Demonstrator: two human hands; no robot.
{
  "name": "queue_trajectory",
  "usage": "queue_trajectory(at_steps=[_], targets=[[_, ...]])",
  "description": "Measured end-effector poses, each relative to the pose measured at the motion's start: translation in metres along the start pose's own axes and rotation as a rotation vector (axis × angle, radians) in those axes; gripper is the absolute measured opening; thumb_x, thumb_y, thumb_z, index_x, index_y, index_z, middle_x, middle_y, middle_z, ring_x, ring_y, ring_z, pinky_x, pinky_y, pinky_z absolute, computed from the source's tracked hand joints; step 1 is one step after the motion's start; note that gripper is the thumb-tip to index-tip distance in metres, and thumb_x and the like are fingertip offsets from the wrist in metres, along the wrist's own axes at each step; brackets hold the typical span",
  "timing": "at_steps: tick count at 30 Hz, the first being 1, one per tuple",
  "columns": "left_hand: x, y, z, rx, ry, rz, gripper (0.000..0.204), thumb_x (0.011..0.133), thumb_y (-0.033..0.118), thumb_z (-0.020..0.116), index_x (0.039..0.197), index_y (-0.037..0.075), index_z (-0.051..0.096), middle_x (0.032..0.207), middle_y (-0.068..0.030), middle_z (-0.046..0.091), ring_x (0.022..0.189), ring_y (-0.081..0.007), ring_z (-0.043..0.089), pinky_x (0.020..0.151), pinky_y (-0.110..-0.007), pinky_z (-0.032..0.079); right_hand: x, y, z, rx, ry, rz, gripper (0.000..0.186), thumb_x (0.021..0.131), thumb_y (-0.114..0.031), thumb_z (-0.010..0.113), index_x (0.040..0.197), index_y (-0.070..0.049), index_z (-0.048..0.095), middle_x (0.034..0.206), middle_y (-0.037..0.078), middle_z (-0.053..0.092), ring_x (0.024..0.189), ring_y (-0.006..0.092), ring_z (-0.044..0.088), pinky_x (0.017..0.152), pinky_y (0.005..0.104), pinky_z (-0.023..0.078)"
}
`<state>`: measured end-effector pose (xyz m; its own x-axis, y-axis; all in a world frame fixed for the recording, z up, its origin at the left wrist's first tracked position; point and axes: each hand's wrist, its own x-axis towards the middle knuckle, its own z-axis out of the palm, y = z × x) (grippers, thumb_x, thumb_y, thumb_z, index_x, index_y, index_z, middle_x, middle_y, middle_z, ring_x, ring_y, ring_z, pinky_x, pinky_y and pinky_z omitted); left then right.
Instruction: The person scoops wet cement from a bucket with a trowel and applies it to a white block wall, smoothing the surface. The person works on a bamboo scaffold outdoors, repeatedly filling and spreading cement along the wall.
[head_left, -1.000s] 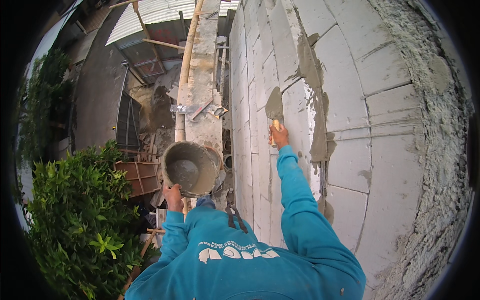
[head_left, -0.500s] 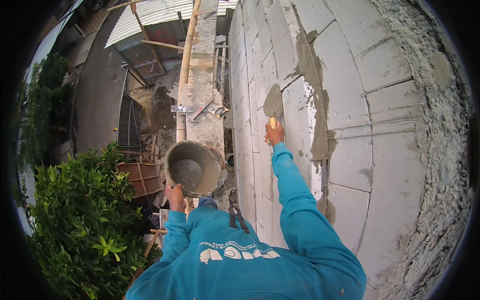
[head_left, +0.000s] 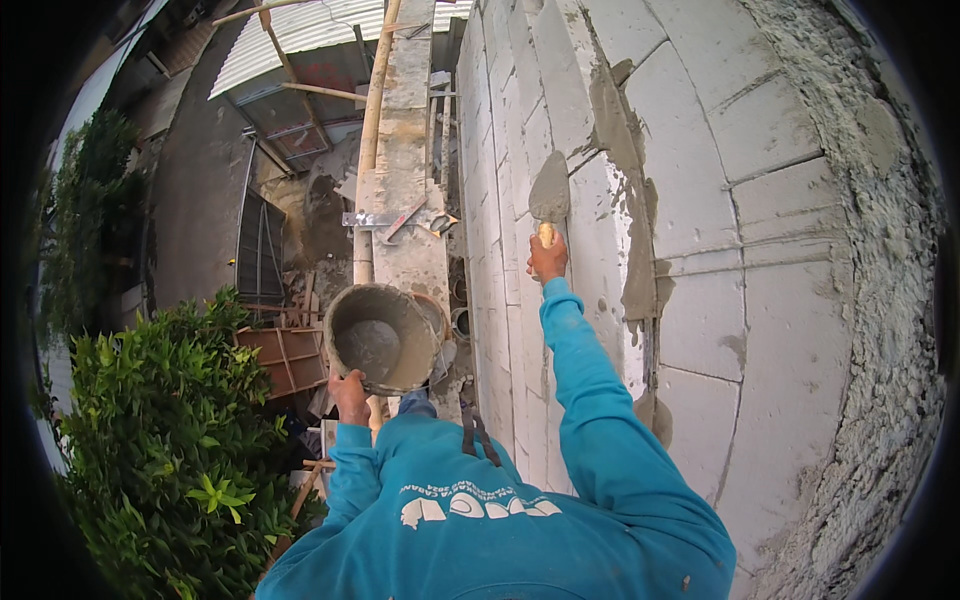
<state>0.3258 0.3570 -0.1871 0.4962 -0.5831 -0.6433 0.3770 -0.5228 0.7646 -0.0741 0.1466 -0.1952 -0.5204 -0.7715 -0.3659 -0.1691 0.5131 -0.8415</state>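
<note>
My right hand (head_left: 547, 257) is closed round the wooden handle of a trowel (head_left: 549, 190), whose mortar-smeared blade points away from me against the face of the pale block wall (head_left: 690, 200). Wet grey mortar (head_left: 622, 120) lies in a rough strip along the wall's stepped edge, right of the blade. At lower left, my left hand (head_left: 350, 396) grips the near rim of a dark bucket (head_left: 412, 345). Grey mortar coats the bucket's inside and its bottom. The bucket tilts a little, open side up, above the plank.
A scaffold plank (head_left: 405, 140) runs away from me beside the wall, with a bamboo pole (head_left: 376, 120) along its left. Across the plank lie a handsaw (head_left: 385, 219) and a red-and-grey tool (head_left: 405, 217). A leafy bush (head_left: 170, 450) grows at lower left; the ground lies far below.
The trowel and my right hand have shifted slightly, the blade moving a little farther away along the wall. The bucket has turned and moved slightly left in my left hand.
</note>
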Motion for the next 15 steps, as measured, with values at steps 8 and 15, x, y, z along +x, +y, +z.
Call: queue_trajectory(at_steps=[8,15], targets=[[-0.010,0.008,0.009,0.027,-0.015,0.002,0.041,0.073,-0.010,0.054,0.112,0.001,0.058,0.091,-0.0058,0.063,0.072,-0.0181,0.061,0.055,-0.031,0.053,-0.010,-0.033,-0.026,0.077,-0.033,-0.067,0.037,0.090,-0.020,0.065,0.121,-0.003,0.054,0.080,0.010,0.061,0.050,0.0161,0.058,0.039,0.0315,0.050],[-0.009,0.003,0.013,0.060,-0.050,0.090,0.043,0.073,-0.010,0.054,0.114,0.001,0.058,0.090,-0.0065,0.063,0.073,-0.0195,0.061,0.056,-0.033,0.053,-0.021,-0.089,-0.030,0.209,-0.026,-0.133,0.031,0.090,-0.020,0.065,0.114,-0.003,0.055,0.078,0.008,0.059,0.050,0.0146,0.057,0.040,0.0314,0.049]])
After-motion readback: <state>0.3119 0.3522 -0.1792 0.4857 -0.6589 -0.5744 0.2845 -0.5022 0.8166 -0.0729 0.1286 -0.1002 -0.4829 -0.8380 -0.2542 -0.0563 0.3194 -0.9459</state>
